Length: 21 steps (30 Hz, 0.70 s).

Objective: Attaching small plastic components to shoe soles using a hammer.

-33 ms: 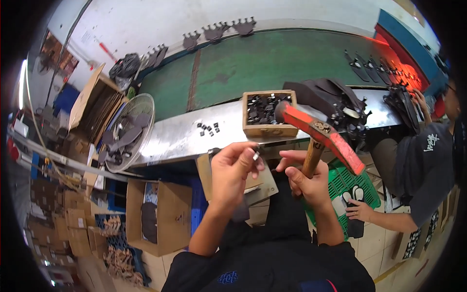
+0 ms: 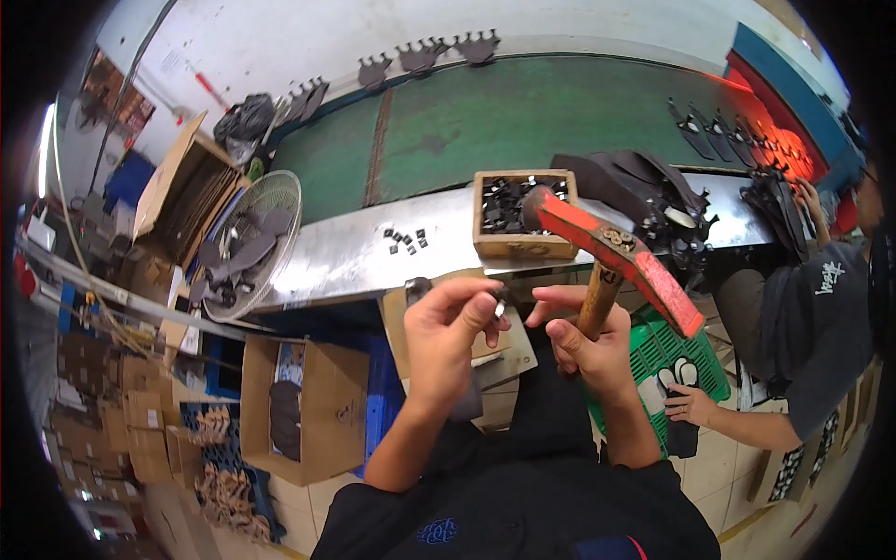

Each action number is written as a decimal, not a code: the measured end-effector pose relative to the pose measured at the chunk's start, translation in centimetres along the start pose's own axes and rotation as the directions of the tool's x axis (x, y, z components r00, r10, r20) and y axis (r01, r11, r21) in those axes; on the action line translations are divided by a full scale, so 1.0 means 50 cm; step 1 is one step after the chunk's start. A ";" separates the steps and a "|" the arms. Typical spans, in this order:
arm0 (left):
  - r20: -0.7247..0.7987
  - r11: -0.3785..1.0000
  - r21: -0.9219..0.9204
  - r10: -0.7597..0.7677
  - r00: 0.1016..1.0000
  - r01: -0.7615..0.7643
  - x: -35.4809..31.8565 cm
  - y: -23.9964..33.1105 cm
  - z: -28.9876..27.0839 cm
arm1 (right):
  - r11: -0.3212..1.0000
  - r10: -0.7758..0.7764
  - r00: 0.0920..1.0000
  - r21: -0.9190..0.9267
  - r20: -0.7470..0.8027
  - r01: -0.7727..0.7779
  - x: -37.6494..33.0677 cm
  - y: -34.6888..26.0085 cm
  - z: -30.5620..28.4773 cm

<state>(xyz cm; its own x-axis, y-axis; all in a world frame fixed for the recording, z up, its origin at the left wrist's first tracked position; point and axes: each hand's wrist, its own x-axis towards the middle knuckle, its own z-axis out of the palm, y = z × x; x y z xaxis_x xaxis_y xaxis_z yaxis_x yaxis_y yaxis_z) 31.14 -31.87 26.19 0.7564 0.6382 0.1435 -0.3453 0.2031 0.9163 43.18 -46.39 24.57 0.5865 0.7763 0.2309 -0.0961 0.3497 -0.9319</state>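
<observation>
My left hand [image 2: 437, 343] pinches a small dark piece with a shiny silvery part [image 2: 500, 306] between thumb and fingertips. What kind of piece it is, I cannot make out. In my right hand [image 2: 597, 357] is a hammer [image 2: 627, 259] with a worn red head and a wooden handle, its head raised above the fist. Both hands are close together in front of the bench. Beyond them, a wooden box [image 2: 527, 246] full of small black and silvery pieces sits on the metal ledge [image 2: 331, 252]. Several similar loose pieces [image 2: 408, 242] lie left of it.
Dark flat shoe parts [image 2: 625, 191] are piled right of the box, before a green conveyor belt [image 2: 523, 112]. A fan-guard basket [image 2: 250, 245] stands left, above an open carton [image 2: 322, 411]. At right, a co-worker [image 2: 793, 327] reaches over a green crate [image 2: 658, 359].
The view has shifted very slightly. Both hands keep the same hold, on the small piece and on the hammer.
</observation>
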 end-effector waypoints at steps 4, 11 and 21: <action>0.170 0.674 0.506 0.534 0.828 -0.538 -0.044 0.021 -0.063 | 0.999 -0.040 0.992 -0.003 0.116 0.041 0.019 0.006 0.096; -0.172 0.629 0.723 0.566 0.806 -0.287 0.003 -0.079 -0.240 | 0.973 0.039 0.986 -0.233 0.163 0.000 0.077 0.115 0.138; -0.036 0.536 0.836 0.265 0.964 -0.116 0.026 -0.173 -0.341 | 0.806 0.048 0.948 -0.573 0.314 0.149 0.197 0.198 0.159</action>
<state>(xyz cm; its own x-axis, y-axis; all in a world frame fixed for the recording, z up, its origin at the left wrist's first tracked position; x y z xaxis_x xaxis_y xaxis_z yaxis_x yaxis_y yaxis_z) 25.64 -20.12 12.09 0.6175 0.6953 0.3677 0.1914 -0.5863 0.7872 41.61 -31.13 19.81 0.2992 0.9174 0.2623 0.4708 0.0971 -0.8769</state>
